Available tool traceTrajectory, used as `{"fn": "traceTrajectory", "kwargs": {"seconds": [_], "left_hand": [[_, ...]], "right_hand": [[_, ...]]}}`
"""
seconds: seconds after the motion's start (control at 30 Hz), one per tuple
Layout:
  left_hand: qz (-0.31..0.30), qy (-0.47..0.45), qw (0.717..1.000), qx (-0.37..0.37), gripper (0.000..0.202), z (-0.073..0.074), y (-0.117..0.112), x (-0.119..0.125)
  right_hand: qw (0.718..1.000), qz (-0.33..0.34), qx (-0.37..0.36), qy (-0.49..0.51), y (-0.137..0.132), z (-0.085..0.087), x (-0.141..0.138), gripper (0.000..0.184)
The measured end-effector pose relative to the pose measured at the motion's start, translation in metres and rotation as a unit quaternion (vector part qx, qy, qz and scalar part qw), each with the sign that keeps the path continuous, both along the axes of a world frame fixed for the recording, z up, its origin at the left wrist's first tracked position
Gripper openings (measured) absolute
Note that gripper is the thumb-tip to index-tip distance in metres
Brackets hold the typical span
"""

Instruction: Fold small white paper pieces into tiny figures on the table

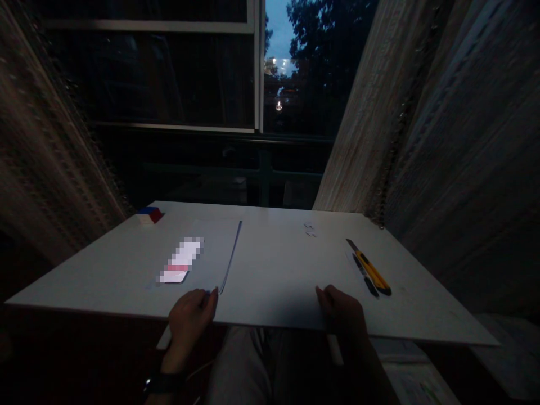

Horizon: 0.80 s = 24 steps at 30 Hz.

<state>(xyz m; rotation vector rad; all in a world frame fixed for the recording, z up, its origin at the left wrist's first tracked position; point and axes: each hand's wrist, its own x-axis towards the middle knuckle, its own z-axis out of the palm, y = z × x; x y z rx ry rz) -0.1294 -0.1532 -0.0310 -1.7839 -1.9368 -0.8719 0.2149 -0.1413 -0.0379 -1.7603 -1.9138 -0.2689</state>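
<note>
My left hand (190,315) is closed at the front edge of the white table (270,270), thumb against the curled fingers. It touches or nearly touches the near right corner of a stack of white paper (216,256); whether it pinches a sheet is hidden. On the paper's left part lies a lit phone (181,261), its screen blurred out. My right hand (342,310) is curled shut at the front edge too, with nothing visible in it. To its right lie a yellow and black box cutter (371,270) and a black marker pen (365,275), side by side.
Two small pale paper-like pieces with dark outlines (310,229) lie toward the back, right of centre. A red, white and blue block (149,215) sits at the far left corner. Behind the table are a window (257,67) and curtains (358,112).
</note>
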Motion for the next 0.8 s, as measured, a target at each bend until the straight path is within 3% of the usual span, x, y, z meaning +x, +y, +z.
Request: {"fn": "traceTrajectory", "kwargs": {"seconds": [0.27, 0.6, 0.8], "left_hand": [[-0.019, 0.003, 1.000, 0.012, 0.039, -0.0026, 0.0007, -0.0020], [0.002, -0.062, 0.993, -0.096, 0.038, 0.0064, -0.0013, -0.0010], [0.008, -0.046, 0.996, -0.080, 0.038, 0.0058, -0.0015, 0.0007]], "right_hand": [[1.000, -0.001, -0.016, 0.002, 0.0008, -0.0022, 0.0014, 0.041], [1.000, -0.006, -0.012, -0.002, -0.0027, 0.0006, 0.0012, 0.040], [1.000, 0.002, -0.003, -0.008, -0.0021, -0.0008, 0.0018, 0.040]]}}
